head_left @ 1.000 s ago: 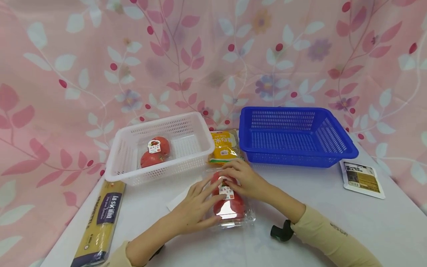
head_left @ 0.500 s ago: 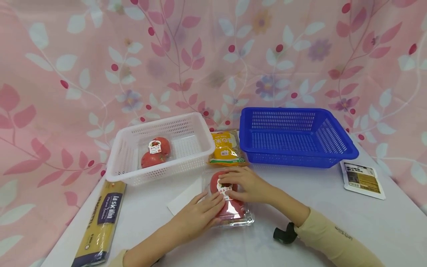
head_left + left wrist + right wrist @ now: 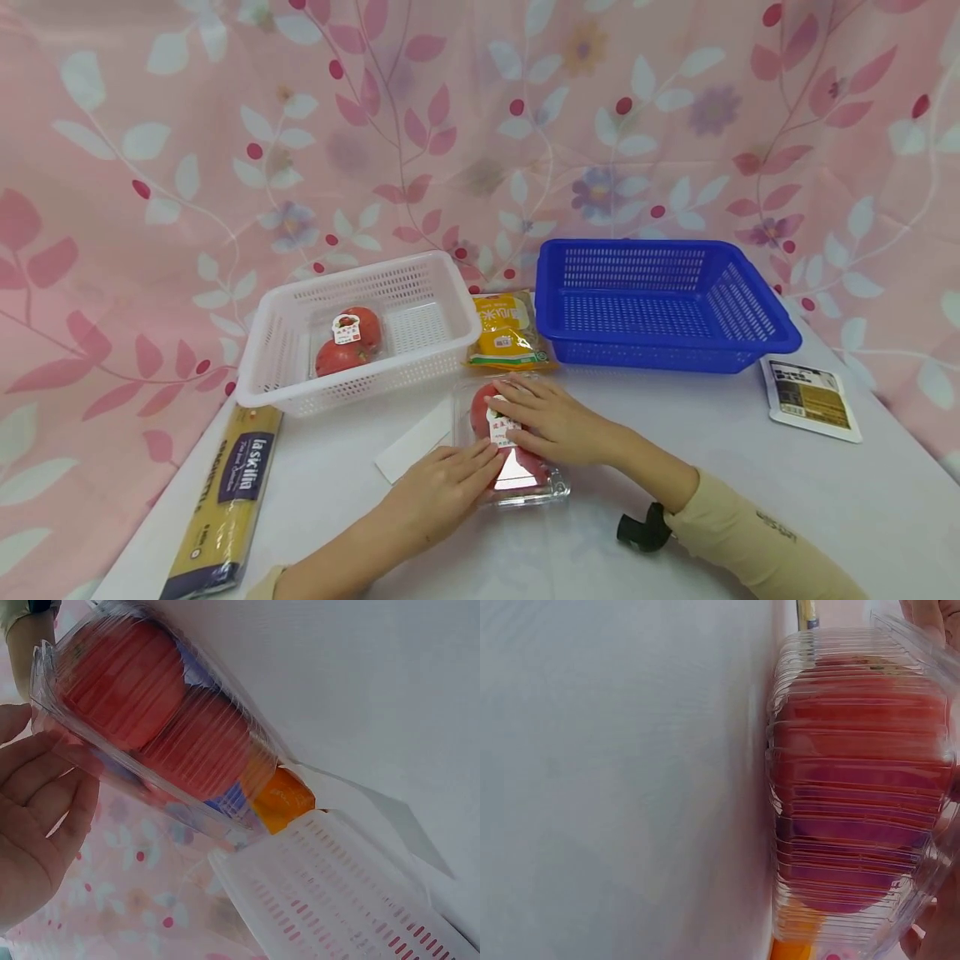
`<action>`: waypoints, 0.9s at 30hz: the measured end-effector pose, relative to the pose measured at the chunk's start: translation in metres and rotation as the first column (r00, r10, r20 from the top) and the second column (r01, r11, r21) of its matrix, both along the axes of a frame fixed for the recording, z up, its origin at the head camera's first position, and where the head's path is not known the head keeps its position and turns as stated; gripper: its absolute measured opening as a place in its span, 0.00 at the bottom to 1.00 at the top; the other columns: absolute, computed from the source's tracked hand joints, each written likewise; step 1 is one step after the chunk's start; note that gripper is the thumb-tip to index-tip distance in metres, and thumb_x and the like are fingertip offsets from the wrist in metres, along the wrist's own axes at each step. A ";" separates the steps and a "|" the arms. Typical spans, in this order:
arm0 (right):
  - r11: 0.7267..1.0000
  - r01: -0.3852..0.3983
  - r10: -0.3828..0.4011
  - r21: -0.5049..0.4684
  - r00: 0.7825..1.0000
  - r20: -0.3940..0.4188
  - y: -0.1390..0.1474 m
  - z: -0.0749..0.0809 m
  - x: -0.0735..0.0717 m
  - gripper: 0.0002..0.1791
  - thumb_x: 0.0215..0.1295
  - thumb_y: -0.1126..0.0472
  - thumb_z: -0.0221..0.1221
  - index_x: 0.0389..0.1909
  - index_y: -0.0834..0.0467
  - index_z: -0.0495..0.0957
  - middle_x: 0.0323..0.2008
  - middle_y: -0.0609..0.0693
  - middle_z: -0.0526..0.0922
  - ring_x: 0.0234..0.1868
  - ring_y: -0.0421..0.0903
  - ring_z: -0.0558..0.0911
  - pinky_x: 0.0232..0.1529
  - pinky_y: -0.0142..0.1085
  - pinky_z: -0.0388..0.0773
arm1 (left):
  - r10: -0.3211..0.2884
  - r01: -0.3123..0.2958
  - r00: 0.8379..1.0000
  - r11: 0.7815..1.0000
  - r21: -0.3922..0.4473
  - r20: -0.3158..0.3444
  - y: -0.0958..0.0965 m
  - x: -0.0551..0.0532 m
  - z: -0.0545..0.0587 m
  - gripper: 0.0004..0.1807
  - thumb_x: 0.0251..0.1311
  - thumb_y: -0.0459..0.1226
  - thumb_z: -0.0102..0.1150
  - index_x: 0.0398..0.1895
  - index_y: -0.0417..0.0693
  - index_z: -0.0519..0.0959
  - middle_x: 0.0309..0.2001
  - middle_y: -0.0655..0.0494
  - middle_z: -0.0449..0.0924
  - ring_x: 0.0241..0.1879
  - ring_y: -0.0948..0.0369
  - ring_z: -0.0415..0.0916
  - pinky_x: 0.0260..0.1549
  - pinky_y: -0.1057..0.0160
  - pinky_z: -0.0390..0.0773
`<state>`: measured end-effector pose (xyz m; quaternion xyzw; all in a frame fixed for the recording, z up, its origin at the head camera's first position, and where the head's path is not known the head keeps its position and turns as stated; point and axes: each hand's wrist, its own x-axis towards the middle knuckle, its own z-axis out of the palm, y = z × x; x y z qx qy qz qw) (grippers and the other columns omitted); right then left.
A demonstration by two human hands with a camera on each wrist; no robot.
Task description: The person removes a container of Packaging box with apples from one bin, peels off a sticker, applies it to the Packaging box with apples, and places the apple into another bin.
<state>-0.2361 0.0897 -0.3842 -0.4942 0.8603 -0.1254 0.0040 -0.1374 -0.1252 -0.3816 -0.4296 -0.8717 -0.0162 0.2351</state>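
A clear plastic box of tomatoes (image 3: 523, 473) with a white label on its lid lies on the table in front of the person. My left hand (image 3: 444, 490) rests its fingers on the lid's near left part, fingers together and fairly straight. From the other side my right hand (image 3: 561, 423) lays its extended fingers over the lid beside the label. In the left wrist view the box (image 3: 127, 690) shows its ribbed wall, with the left fingers at the lid edge. The right wrist view has the ribbed box (image 3: 855, 787) close up, with parts of fingers at the right edge.
A white basket (image 3: 360, 387) at back left holds a similar tomato pack (image 3: 343, 357). A blue basket (image 3: 663, 358) stands back right, a yellow food bag (image 3: 506, 333) between them. Spaghetti (image 3: 232, 483) lies left, a flat pouch (image 3: 812, 398) right, white paper (image 3: 416, 443) beside the box.
My left hand's spread fingers have drawn together and back toward the box's near left. My right hand's bent fingers now lie flatter on the lid. The box has barely moved.
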 end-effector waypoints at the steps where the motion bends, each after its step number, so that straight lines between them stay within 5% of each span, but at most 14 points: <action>1: 1.000 0.007 -0.007 -0.003 1.000 0.006 0.001 0.000 0.000 0.30 0.69 0.43 0.40 0.70 0.49 0.53 0.70 0.49 0.49 0.71 0.49 0.43 0.66 0.50 0.43 | -0.008 0.007 1.000 1.000 0.012 0.011 0.000 -0.001 0.000 0.25 0.51 0.41 0.65 0.52 0.42 0.77 0.50 0.50 0.78 0.53 0.59 0.73 0.45 0.61 0.74; 6: 0.996 0.083 -0.080 -0.044 0.995 0.065 0.005 -0.002 0.000 0.33 0.68 0.44 0.44 0.70 0.52 0.52 0.71 0.56 0.46 0.71 0.53 0.41 0.65 0.54 0.45 | -0.034 0.027 0.995 0.997 0.071 0.092 -0.003 -0.006 0.005 0.22 0.51 0.41 0.64 0.50 0.43 0.78 0.50 0.51 0.78 0.50 0.58 0.75 0.44 0.61 0.76; 11: 0.983 0.159 -0.156 -0.089 0.987 0.037 0.010 -0.005 0.005 0.34 0.66 0.44 0.48 0.69 0.53 0.55 0.70 0.60 0.46 0.69 0.60 0.43 0.62 0.60 0.47 | 0.026 -0.044 0.980 0.996 0.083 0.197 -0.010 -0.013 0.008 0.26 0.55 0.47 0.59 0.56 0.47 0.74 0.58 0.49 0.70 0.54 0.56 0.71 0.50 0.58 0.72; 14: 0.974 0.204 -0.201 -0.101 0.979 0.038 0.012 -0.005 0.010 0.35 0.64 0.41 0.47 0.69 0.50 0.55 0.70 0.60 0.46 0.67 0.64 0.46 0.60 0.62 0.50 | 0.110 -0.126 0.944 0.991 0.034 0.312 -0.013 -0.018 0.008 0.32 0.59 0.54 0.52 0.64 0.50 0.66 0.66 0.47 0.58 0.62 0.50 0.61 0.56 0.54 0.66; 19: 0.960 0.270 -0.261 -0.080 0.960 0.105 0.015 -0.003 0.020 0.37 0.62 0.33 0.43 0.70 0.44 0.52 0.71 0.57 0.43 0.64 0.62 0.59 0.55 0.59 0.62 | 0.254 -0.242 0.848 0.966 -0.085 0.465 -0.009 -0.022 0.004 0.42 0.56 0.68 0.36 0.70 0.58 0.53 0.71 0.48 0.42 0.63 0.36 0.51 0.56 0.46 0.63; 27: 0.956 0.287 -0.274 -0.057 0.946 0.175 0.015 -0.002 0.034 0.38 0.64 0.36 0.44 0.70 0.49 0.52 0.71 0.55 0.45 0.60 0.62 0.66 0.50 0.56 0.70 | 0.294 -0.284 0.802 0.954 -0.101 0.520 0.004 -0.021 -0.001 0.51 0.48 0.72 0.39 0.72 0.59 0.46 0.72 0.44 0.37 0.55 0.27 0.57 0.44 0.43 0.73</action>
